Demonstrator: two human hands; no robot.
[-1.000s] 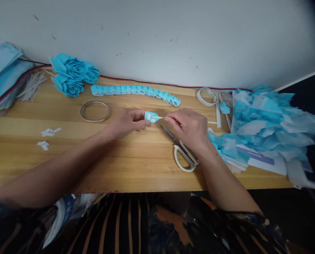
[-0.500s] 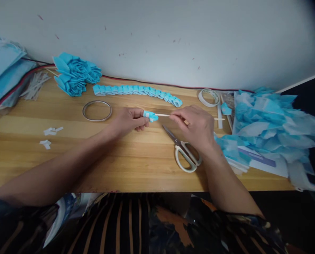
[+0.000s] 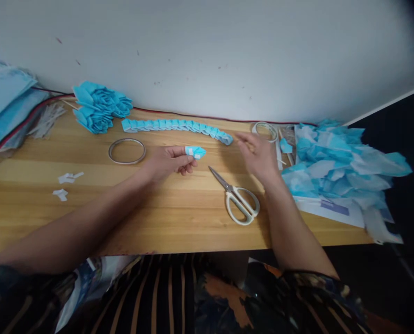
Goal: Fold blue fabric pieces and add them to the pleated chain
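Note:
My left hand (image 3: 170, 158) is closed in a pinch on a small folded blue bud (image 3: 200, 151). White bits of tape show on the bud, and its pointed end faces right. My right hand (image 3: 257, 155) is raised to the right of it, slightly blurred, fingers drawn together; whatever lies in them is hidden. Its fingertips are close to the right end of a pleated blue strip (image 3: 179, 124), and I cannot tell whether they touch it. Scissors with white handles (image 3: 239, 204) lie slightly open on the wooden table (image 3: 179, 232), below and between my hands.
Blue flowers (image 3: 98, 109) lie at the back left beside thin white strips (image 3: 48, 120). A tape ring (image 3: 126, 151) and small white tape pieces (image 3: 66, 177) are left of centre. At right are a tape roll (image 3: 265, 131) and a heap of blue-white petals (image 3: 342, 162).
My right hand has moved up and away from the bud; the white stick that joined them no longer shows there. My left hand still holds the bud. The whole view has shifted slightly.

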